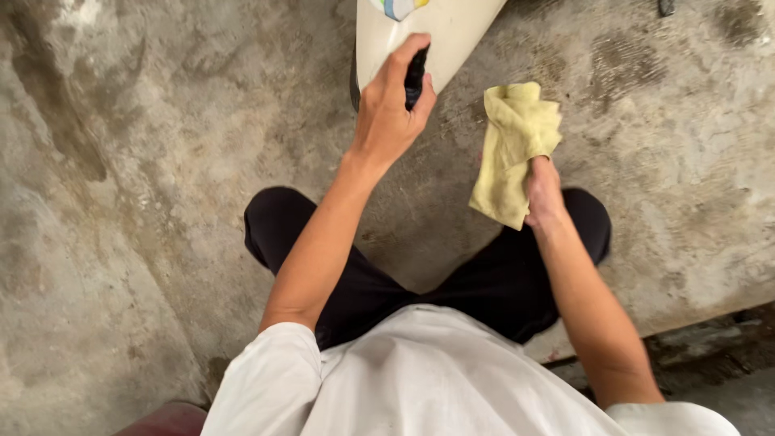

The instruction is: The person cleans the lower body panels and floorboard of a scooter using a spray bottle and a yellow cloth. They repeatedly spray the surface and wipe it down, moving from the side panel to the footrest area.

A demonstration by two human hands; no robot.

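1. The left hand (391, 113) is closed around a small black object (415, 77), held against the cream panel (436, 32) at the top edge of the view
2. The right hand (542, 194) is clamped on a soft, crumpled yellow cloth (513, 149), just beside the panel
3. The step looks like cleaning the smooth panel
4. The concrete floor (121, 202) is rough and stained

Small multicoloured sticker (398, 7) atop the cream panel (460, 28).

Stained grey concrete floor (121, 202), lit by daylight.
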